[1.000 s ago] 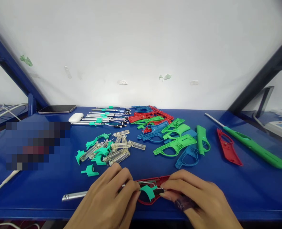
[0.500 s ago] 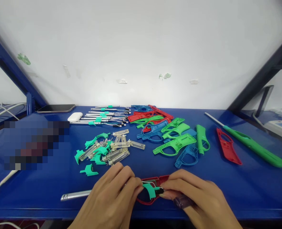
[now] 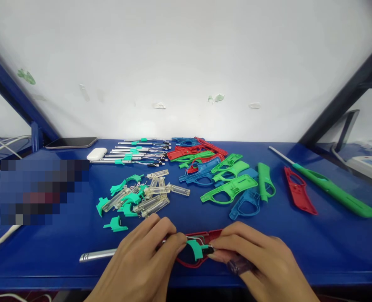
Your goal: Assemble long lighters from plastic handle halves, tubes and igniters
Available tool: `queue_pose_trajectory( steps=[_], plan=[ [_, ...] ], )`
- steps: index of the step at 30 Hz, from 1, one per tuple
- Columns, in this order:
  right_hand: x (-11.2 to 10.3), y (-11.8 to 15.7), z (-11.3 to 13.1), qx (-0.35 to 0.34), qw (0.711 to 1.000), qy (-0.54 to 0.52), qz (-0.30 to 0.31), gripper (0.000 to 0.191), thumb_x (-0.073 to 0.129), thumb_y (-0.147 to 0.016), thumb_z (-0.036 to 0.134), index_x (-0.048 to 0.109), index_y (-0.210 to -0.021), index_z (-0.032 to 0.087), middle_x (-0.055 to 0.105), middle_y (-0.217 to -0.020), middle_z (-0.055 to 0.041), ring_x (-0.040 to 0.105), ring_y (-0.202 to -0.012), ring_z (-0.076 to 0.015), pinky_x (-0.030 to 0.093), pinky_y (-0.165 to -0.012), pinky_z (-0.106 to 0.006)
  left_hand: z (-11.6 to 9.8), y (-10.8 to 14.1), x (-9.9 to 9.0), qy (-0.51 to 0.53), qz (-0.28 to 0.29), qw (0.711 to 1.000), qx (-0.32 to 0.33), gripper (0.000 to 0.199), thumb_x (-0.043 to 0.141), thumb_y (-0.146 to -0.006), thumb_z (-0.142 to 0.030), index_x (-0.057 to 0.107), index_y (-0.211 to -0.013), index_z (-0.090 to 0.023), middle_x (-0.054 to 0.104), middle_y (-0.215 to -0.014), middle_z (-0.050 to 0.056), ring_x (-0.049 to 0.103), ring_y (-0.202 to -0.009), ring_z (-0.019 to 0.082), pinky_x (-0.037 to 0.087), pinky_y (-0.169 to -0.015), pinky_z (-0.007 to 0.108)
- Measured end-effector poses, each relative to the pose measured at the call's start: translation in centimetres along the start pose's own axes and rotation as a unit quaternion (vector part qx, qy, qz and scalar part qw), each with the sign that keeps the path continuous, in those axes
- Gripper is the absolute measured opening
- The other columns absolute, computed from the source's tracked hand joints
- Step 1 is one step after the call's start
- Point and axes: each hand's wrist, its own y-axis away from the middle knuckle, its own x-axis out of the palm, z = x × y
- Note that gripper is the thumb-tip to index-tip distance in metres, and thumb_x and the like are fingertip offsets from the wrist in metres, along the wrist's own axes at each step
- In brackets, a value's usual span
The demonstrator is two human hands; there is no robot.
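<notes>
Close to the table's front edge, a red lighter shell half (image 3: pixel 190 264) lies between my hands with its hollow side up. A teal trigger (image 3: pixel 196 250) sits across its finger loop, with thin white wires (image 3: pixel 196 238) above it. My left hand (image 3: pixel 142 256) is closed around the shell's front end, and a silver metal tube (image 3: pixel 98 255) sticks out to the left beneath it. My right hand (image 3: pixel 255 256) pinches at a small black part (image 3: pixel 208 250) beside the trigger, over the shell's handle. Its fingertips partly hide that part. A dark band is on one right finger.
Teal triggers (image 3: pixel 116 225) and clear fuel tanks (image 3: pixel 157 205) lie piled beyond my left hand. Silver tubes with wires (image 3: pixel 132 152) are behind them. Coloured shell halves (image 3: pixel 230 189) spread centre-right, near a green lighter (image 3: pixel 337 191). A phone (image 3: pixel 72 143) and white case (image 3: pixel 97 154) lie back left.
The view has shifted slightly. Both hands keep their hold, and the trigger and red lighter shell half stay in nearly the same place between them.
</notes>
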Motion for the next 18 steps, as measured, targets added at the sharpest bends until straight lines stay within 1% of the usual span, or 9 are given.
queue_pose_trajectory(
  steps=[6,9,13,15,18],
  plan=[
    [0.0,-0.12,-0.01,-0.008,1.0,0.009,-0.007,0.028,0.061,-0.103,0.013,0.075,-0.111,0.035,0.079,-0.1,0.0072,0.078,-0.078,-0.0089,0.061,-0.072,-0.015,0.3,0.46,-0.26,0.005,0.033,0.999,-0.023,0.039,0.049,-0.101,0.0,0.07,-0.122,-0.024,0.069,-0.11,0.005,0.064,-0.092,0.019,0.058,-0.08,0.031],
    [-0.09,0.02,-0.01,-0.005,1.0,0.011,-0.003,0.028,0.062,-0.103,0.012,0.075,-0.111,0.035,0.079,-0.1,0.0075,0.079,-0.079,-0.0092,0.062,-0.072,-0.015,0.35,0.2,-0.08,0.001,0.016,1.0,-0.017,0.038,0.049,-0.101,0.001,0.072,-0.12,-0.024,0.072,-0.108,0.003,0.067,-0.092,0.017,0.058,-0.081,0.029],
    [-0.16,-0.03,0.04,-0.003,1.0,0.016,-0.002,0.032,0.06,-0.1,0.009,0.074,-0.112,0.035,0.079,-0.101,0.0067,0.079,-0.08,-0.0105,0.062,-0.073,-0.016,0.3,0.01,0.13,-0.019,-0.007,1.0,-0.001,0.039,0.046,-0.101,0.0,0.074,-0.115,-0.024,0.075,-0.102,0.002,0.071,-0.086,0.016,0.059,-0.078,0.029],
    [-0.12,-0.17,0.07,0.001,1.0,0.017,-0.005,0.031,0.059,-0.099,0.009,0.074,-0.111,0.034,0.079,-0.1,0.0058,0.079,-0.079,-0.0112,0.062,-0.071,-0.016,0.29,0.11,0.05,-0.023,-0.006,1.0,0.001,0.04,0.046,-0.1,0.0,0.074,-0.116,-0.024,0.075,-0.103,0.002,0.071,-0.086,0.017,0.059,-0.077,0.029],
    [-0.06,-0.39,0.14,0.001,1.0,0.019,-0.01,0.028,0.058,-0.099,0.009,0.073,-0.107,0.032,0.078,-0.096,0.0051,0.079,-0.076,-0.0112,0.061,-0.068,-0.016,0.36,0.41,-0.21,-0.031,0.017,0.999,0.004,0.042,0.045,-0.101,0.0,0.072,-0.121,-0.024,0.076,-0.108,0.003,0.072,-0.092,0.018,0.06,-0.083,0.031]
  ],
)
